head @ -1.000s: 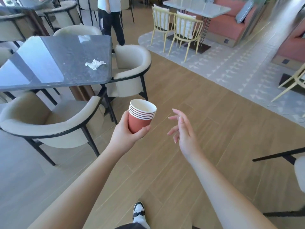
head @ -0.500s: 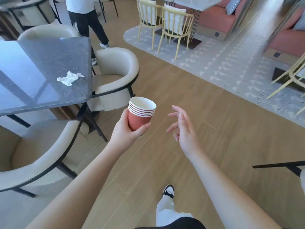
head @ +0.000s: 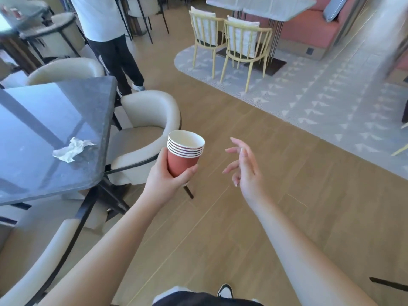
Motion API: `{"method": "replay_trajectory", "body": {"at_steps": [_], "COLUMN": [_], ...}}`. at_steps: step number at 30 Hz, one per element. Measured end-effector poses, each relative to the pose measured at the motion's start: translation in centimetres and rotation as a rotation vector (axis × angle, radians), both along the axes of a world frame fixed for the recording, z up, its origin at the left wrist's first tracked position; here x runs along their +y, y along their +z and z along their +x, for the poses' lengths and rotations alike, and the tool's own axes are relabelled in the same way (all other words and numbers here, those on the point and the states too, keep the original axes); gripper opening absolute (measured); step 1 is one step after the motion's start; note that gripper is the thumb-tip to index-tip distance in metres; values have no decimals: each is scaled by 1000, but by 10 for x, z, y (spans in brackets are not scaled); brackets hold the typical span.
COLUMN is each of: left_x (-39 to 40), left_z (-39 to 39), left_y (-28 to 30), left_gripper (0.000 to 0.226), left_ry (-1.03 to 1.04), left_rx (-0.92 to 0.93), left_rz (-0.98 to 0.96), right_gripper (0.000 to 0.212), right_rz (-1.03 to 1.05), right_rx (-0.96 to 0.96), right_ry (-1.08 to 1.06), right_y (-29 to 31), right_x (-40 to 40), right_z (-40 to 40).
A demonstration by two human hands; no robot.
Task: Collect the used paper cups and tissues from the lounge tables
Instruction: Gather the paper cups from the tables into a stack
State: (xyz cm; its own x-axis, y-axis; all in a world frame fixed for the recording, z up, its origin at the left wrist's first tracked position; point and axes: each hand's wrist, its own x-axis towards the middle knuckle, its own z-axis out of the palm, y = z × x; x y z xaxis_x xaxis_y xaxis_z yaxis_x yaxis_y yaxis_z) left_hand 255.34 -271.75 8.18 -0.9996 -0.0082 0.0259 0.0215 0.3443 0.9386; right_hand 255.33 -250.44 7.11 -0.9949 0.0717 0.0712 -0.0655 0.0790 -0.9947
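My left hand (head: 164,178) grips a stack of several nested red paper cups (head: 184,152) with white rims, held upright in front of me. To the right of the cups my right hand (head: 244,165) hovers with fingers spread and nothing in it. A crumpled white tissue (head: 71,149) lies near the right edge of the dark stone table (head: 44,120) at my left, about an arm's length left of the cups.
Cream armchairs surround the dark table: one (head: 144,133) just behind the cups, one (head: 37,261) at lower left. A person in dark trousers (head: 114,49) stands beyond the table. Yellow chairs (head: 240,43) and a pale table (head: 260,5) stand on the grey rug ahead.
The view has moved forward and closer to the dark table, so the tissue now lies nearer to my left hand. Both hands keep the same pose, cups still held.
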Motion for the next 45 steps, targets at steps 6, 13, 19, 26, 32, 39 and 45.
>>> {"method": "replay_trajectory", "body": {"at_steps": [6, 13, 19, 26, 32, 39, 45], "left_x": [4, -14, -14, 4, 40, 88, 84], "left_z": [-92, -216, -329, -437, -549, -663, -744], "left_y": [-10, -32, -30, -31, -42, -32, -26], "left_gripper": [63, 62, 64, 77, 67, 63, 61], "left_ry": [27, 63, 15, -6, -1, 61, 111], "left_rx": [-4, -32, -57, -58, -55, -33, -40], "left_rz": [26, 74, 77, 82, 47, -26, -5], "right_gripper": [42, 46, 46, 44, 40, 36, 35], "right_rz": [-13, 5, 23, 12, -11, 10, -7], "right_rx": [-4, -17, -21, -28, -46, -67, -42], "right_ry": [38, 28, -17, -28, 3, 103, 144], "right_y": [-10, -21, -16, -20, -30, -25, -18], "right_x": [2, -13, -12, 6, 39, 86, 75], "right_z": [-96, -223, -321, -430, -537, -665, -767]}}
